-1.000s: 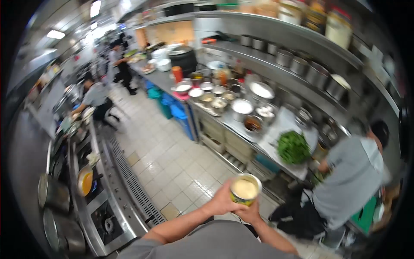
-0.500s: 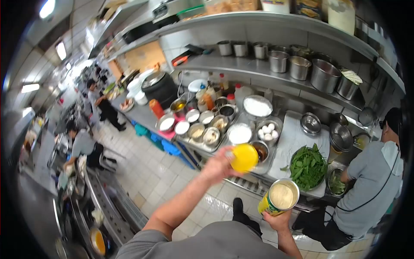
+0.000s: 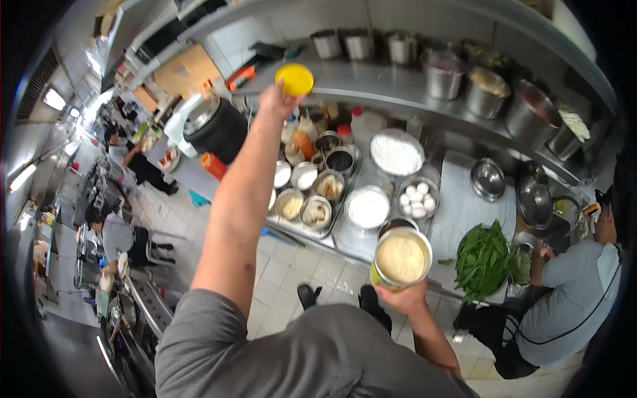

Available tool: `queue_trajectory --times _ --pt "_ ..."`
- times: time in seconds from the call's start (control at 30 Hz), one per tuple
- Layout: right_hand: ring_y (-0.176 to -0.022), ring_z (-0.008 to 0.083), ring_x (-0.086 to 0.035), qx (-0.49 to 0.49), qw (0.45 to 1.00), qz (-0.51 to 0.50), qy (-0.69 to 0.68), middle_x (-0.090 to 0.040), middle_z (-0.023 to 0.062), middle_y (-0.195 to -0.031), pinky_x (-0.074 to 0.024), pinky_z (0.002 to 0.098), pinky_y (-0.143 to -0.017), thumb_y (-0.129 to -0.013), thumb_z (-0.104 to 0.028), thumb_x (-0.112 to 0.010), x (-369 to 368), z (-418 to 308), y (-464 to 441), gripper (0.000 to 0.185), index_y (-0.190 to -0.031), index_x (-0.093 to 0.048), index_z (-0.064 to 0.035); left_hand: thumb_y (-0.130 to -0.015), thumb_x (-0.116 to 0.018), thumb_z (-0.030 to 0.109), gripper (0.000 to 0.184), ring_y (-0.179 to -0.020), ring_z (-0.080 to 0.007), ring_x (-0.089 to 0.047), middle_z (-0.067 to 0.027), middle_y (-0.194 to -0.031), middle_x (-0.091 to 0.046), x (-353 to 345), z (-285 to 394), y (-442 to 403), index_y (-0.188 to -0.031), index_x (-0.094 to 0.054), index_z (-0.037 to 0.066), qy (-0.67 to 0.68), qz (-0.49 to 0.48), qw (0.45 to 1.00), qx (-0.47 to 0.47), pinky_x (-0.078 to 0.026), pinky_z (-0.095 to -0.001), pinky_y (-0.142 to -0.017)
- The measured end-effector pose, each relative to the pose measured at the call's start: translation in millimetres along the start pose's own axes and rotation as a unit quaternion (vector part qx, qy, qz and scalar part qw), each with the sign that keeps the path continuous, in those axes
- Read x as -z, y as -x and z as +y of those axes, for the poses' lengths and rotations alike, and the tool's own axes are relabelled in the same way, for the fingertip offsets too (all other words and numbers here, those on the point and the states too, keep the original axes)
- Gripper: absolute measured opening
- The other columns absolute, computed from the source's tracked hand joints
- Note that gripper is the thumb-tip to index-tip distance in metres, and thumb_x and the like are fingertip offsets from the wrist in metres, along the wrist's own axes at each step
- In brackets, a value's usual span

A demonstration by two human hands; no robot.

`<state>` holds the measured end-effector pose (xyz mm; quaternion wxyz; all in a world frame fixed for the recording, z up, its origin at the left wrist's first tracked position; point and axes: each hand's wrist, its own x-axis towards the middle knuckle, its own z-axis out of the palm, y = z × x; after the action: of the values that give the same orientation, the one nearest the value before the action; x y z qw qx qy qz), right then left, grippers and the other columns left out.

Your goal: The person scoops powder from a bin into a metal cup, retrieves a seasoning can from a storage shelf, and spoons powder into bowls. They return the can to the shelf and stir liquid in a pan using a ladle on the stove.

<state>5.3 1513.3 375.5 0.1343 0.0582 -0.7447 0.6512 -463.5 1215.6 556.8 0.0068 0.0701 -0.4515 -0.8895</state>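
The left hand (image 3: 282, 101) pinches the lid (image 3: 296, 79) before the shelf (image 3: 373, 77); the right hand (image 3: 406, 298) clasps the open tin (image 3: 378, 276), which probably needs keeping level.

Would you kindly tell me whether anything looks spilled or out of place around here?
Only something small: a stray bit of green lies on the white board, left of the heaped leaves, as if dropped from the pile. I see no spill around the open can in the right hand.

Looks bright under lamps (image 3: 54, 99) left of the shelf (image 3: 391, 82), glints off the floor (image 3: 335, 281) below it, softens slightly over pots (image 3: 442, 76) on it, and curves toward black edges.
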Motion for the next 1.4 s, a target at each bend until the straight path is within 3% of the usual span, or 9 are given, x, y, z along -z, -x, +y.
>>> queue_trajectory --times 0.13,0.27,0.47,0.6,0.67,1.07,1.17,1.23,1.4 --pt "-0.112 0.0216 -0.068 -0.012 0.999 -0.004 -0.033 -0.070 0.0118 -0.122 -0.0533 0.0385 -0.100 -0.067 -0.014 -0.091 -50.2 -4.6 -15.9 0.071 -0.130 -0.061 0.0009 -0.107 -0.051 0.018 0.074 -0.146 -0.0529 -0.033 -0.0366 -0.158 -0.024 16.9 26.4 10.5 -0.162 -0.003 0.005 0.023 -0.092 0.994 0.050 -0.037 -0.0676 -0.118" --pt "-0.111 0.0214 -0.068 -0.015 0.999 0.022 0.026 -0.070 0.0120 -0.121 -0.0533 0.0381 -0.100 -0.067 -0.013 -0.091 -110.0 14.6 -16.1 0.070 -0.129 -0.061 0.0014 -0.107 -0.051 0.019 0.070 -0.149 -0.0501 -0.029 -0.0344 -0.160 -0.023 55.2 43.2 -19.7 -0.163 -0.011 0.005 0.137 -0.144 0.972 0.126 -0.037 -0.0634 -0.119" --pt "-0.125 0.0247 -0.058 -0.073 0.995 0.068 -0.005 -0.056 0.0157 -0.136 -0.0464 0.0402 -0.108 -0.062 -0.011 -0.095 -237.1 15.7 -19.4 0.100 -0.143 -0.036 0.0004 -0.098 -0.055 0.014 0.070 -0.153 -0.0347 -0.030 -0.0153 -0.162 -0.038 115.7 76.3 11.1 -0.163 -0.028 0.009 -0.223 -0.234 0.945 -0.051 -0.039 -0.0548 -0.117" --pt "-0.125 0.0250 -0.058 -0.092 0.991 0.088 -0.032 -0.056 0.0163 -0.136 -0.0465 0.0399 -0.108 -0.063 -0.013 -0.096 -317.0 4.0 -25.1 0.100 -0.143 -0.036 -0.0007 -0.089 -0.073 0.024 0.085 -0.147 -0.0289 -0.042 -0.0133 -0.166 -0.036 253.1 42.4 65.2 -0.162 -0.033 0.008 -0.495 -0.507 0.674 -0.208 -0.038 -0.0411 -0.117" --pt "-0.128 0.0278 -0.058 -0.080 0.987 0.135 0.036 -0.055 0.0174 -0.138 -0.0456 0.0417 -0.109 -0.064 -0.017 -0.096 -348.0 -3.7 -30.5 0.103 -0.146 -0.035 0.0001 -0.074 -0.090 0.025 0.120 -0.156 -0.0284 -0.029 -0.0189 -0.169 -0.027 291.6 27.7 155.9 -0.167 -0.016 0.007 -0.417 -0.571 0.707 0.013 -0.024 -0.0420 -0.126" --pt "-0.137 0.0399 -0.051 0.008 0.984 -0.091 0.154 -0.049 0.0233 -0.150 -0.0415 0.0459 -0.115 -0.064 -0.037 -0.097 -453.9 -1.0 -58.7 0.111 -0.152 -0.039 -0.0001 -0.067 -0.097 0.014 0.097 -0.130 -0.0232 -0.058 -0.0115 -0.141 -0.060 455.3 37.2 242.0 -0.148 -0.046 0.001 -0.332 -0.302 0.890 0.083 -0.045 -0.0405 -0.113" --pt "-0.122 0.0388 -0.063 -0.128 0.987 -0.032 0.095 -0.064 0.0211 -0.133 -0.0498 0.0454 -0.104 -0.081 -0.029 -0.086 -453.7 21.9 -46.1 0.063 -0.132 -0.062 -0.0022 -0.070 -0.093 0.008 0.082 -0.124 -0.0227 -0.061 -0.0124 -0.135 -0.063 504.6 68.6 240.2 -0.141 -0.052 -0.002 -0.337 -0.211 0.915 0.065 -0.050 -0.0399 -0.108" --pt "-0.091 0.0195 -0.072 -0.246 0.968 0.042 0.017 -0.075 0.0131 -0.109 -0.0573 0.0357 -0.080 -0.091 -0.015 -0.076 -466.1 73.9 -35.6 0.037 -0.124 -0.066 0.0000 -0.070 -0.093 0.008 0.079 -0.121 -0.0222 -0.062 -0.0118 -0.132 -0.065 538.2 97.7 224.4 -0.138 -0.054 -0.002 -0.371 -0.145 0.917 0.000 -0.050 -0.0395 -0.106" --pt "-0.080 0.0150 -0.071 -0.252 0.949 0.166 0.094 -0.077 0.0100 -0.088 -0.0549 0.0310 -0.073 -0.093 -0.014 -0.070 -501.2 172.6 -70.3 0.017 -0.100 -0.075 0.0002 -0.071 -0.093 0.008 0.064 -0.110 -0.0220 -0.066 -0.0105 -0.121 -0.069 625.6 156.6 136.2 -0.127 -0.062 -0.004 -0.465 -0.012 0.882 -0.076 -0.054 -0.0387 -0.100"
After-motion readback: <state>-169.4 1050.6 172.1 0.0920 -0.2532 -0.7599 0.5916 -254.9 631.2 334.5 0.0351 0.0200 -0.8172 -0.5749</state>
